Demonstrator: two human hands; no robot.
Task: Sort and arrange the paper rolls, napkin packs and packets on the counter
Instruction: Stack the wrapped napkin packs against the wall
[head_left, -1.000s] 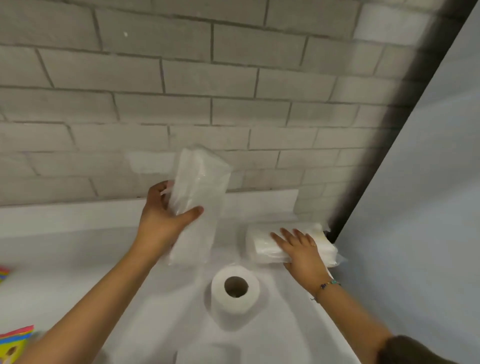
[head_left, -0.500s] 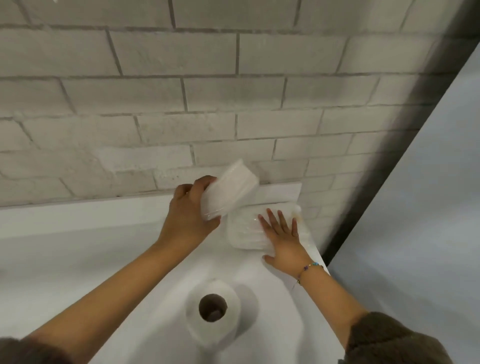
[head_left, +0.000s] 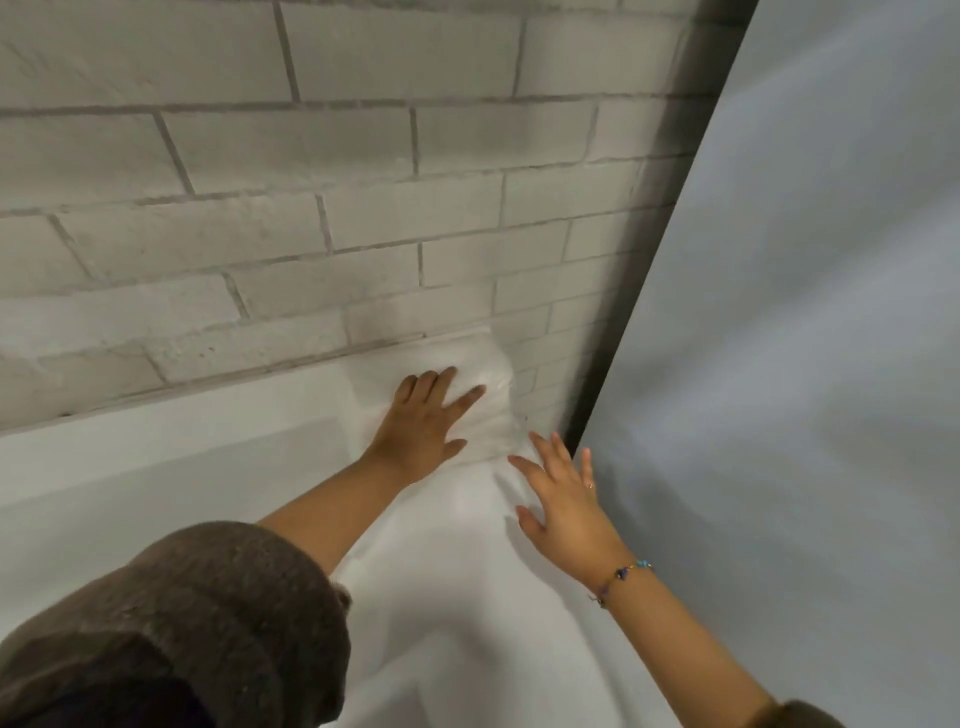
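Observation:
Two white napkin packs in clear wrap lie stacked in the far right corner of the white counter, against the brick wall. My left hand lies flat on top of the upper pack, fingers spread, pressing it down. My right hand hovers open just in front of and to the right of the stack, fingers apart, holding nothing. The lower pack is mostly hidden under the upper one and my left hand. The paper roll is out of view.
A grey-white brick wall runs along the back of the counter. A pale blue panel closes off the right side, with a dark gap beside it. My brown sleeve fills the lower left.
My left hand has laid its napkin pack flat on top of the pack in the corner. My right hand has come off that pack and drawn back. The view has shifted closer and the paper roll has left it.

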